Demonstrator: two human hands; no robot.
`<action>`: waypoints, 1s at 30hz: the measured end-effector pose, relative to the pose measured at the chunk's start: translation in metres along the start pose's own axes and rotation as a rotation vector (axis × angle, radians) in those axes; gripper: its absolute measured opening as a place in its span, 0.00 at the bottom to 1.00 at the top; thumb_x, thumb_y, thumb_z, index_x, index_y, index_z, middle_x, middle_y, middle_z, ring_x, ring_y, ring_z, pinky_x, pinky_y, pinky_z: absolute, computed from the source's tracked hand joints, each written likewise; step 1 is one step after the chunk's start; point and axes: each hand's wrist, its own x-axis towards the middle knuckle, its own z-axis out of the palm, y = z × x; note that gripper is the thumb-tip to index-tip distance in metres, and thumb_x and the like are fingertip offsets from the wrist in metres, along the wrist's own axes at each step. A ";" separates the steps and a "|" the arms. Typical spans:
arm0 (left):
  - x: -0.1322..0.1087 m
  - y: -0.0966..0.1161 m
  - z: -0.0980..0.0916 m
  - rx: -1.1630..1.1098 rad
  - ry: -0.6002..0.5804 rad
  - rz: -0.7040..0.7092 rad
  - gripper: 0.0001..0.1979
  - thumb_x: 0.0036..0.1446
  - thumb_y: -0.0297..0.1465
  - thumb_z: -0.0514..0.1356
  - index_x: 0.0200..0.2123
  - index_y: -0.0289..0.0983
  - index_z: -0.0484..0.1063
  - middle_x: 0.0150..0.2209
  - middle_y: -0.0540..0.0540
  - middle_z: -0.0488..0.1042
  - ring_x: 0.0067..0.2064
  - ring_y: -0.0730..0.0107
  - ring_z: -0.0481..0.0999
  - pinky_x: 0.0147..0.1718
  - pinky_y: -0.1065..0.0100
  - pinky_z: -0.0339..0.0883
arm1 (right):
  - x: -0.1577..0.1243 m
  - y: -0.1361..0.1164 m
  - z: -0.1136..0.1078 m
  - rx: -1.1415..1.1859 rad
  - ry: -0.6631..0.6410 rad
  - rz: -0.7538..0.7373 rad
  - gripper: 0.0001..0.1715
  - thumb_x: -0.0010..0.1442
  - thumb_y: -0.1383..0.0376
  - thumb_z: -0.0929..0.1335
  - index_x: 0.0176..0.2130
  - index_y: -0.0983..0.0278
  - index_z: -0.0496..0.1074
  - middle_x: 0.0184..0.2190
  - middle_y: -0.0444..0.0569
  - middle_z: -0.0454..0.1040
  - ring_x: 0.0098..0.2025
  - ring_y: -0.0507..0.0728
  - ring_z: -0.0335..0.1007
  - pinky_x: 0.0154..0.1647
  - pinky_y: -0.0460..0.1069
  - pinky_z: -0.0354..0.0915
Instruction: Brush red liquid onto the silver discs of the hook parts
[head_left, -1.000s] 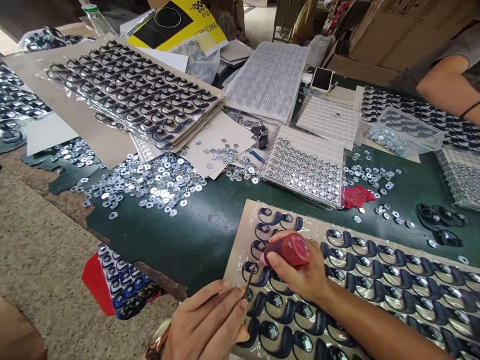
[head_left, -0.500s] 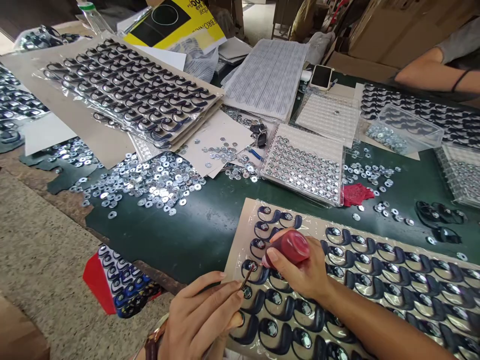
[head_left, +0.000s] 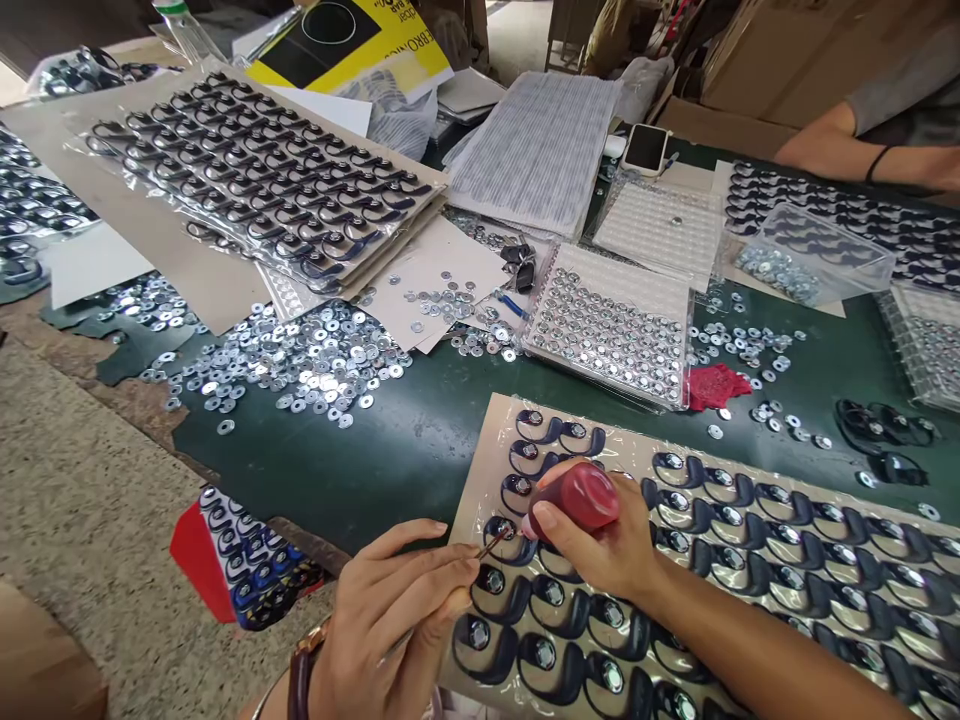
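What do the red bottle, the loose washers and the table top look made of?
Bottle: probably glossy red plastic, soft highlight. Washers: bright metal, silvery glints. Table top: smooth dark green sheet, maybe vinyl; ragged torn edge.

Loose silver washers point(head_left: 315, 365) lie heaped on the green surface point(head_left: 390, 450), just beside a clear tray point(head_left: 611, 335) filled with rows of them. Behind the heap sits a stack of card sheets point(head_left: 255, 185) carrying black hooks. Farther back are striped grey sheets point(head_left: 536, 150), a phone point(head_left: 646, 150) and a yellow box point(head_left: 352, 40). A red scrap point(head_left: 716, 385) lies near the tray, a clear plastic box point(head_left: 814, 258) beyond it, and a co-worker's arm point(head_left: 840, 155) rests at the far right.
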 end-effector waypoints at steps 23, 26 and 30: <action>0.000 -0.016 0.005 -0.158 0.099 -0.233 0.11 0.61 0.23 0.51 0.33 0.36 0.73 0.32 0.48 0.78 0.36 0.70 0.78 0.41 0.67 0.72 | -0.002 -0.011 -0.004 -0.005 -0.019 -0.180 0.18 0.49 0.58 0.73 0.38 0.63 0.69 0.27 0.46 0.77 0.25 0.54 0.74 0.28 0.48 0.70; -0.008 -0.010 0.006 -0.121 0.128 -0.175 0.11 0.60 0.22 0.50 0.36 0.35 0.72 0.34 0.47 0.78 0.36 0.71 0.78 0.43 0.66 0.71 | -0.006 -0.016 -0.011 0.144 0.010 0.053 0.12 0.54 0.59 0.70 0.37 0.63 0.69 0.27 0.47 0.77 0.27 0.55 0.75 0.29 0.48 0.71; -0.025 0.003 -0.001 -0.053 0.104 0.021 0.11 0.57 0.21 0.52 0.41 0.31 0.71 0.37 0.44 0.78 0.39 0.70 0.79 0.49 0.65 0.68 | -0.016 -0.019 -0.009 0.275 0.032 0.199 0.12 0.54 0.58 0.70 0.36 0.63 0.69 0.24 0.47 0.77 0.26 0.57 0.76 0.28 0.49 0.73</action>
